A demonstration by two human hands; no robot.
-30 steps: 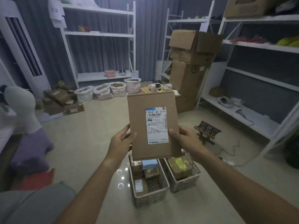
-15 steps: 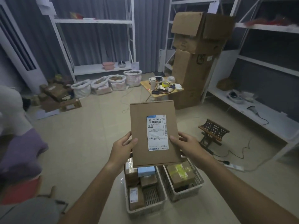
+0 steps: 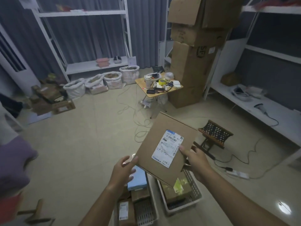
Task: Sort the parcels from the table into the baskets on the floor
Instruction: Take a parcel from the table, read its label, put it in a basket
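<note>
A flat brown cardboard parcel (image 3: 162,144) with a white label hangs tilted over two white baskets on the floor. My right hand (image 3: 194,160) grips its right edge, thumb on top beside the label. My left hand (image 3: 123,168) is by the parcel's lower left corner with its fingers loosely spread; whether they touch the corner is unclear. The left basket (image 3: 144,212) holds a blue parcel (image 3: 138,178) and brown parcels. The right basket (image 3: 193,185) holds a brown parcel with yellow tape (image 3: 179,186).
A small wooden stool (image 3: 213,134) stands just right of the baskets, with cables and a power strip (image 3: 237,174) on the floor. Farther back are a cluttered folding table (image 3: 158,85), a stack of large cardboard boxes (image 3: 192,62), several sacks and white shelves.
The parcel has dropped lower and tilted clockwise over the right basket. My left hand has loosened from its left edge, while my right hand keeps hold. The camera has tipped further down.
</note>
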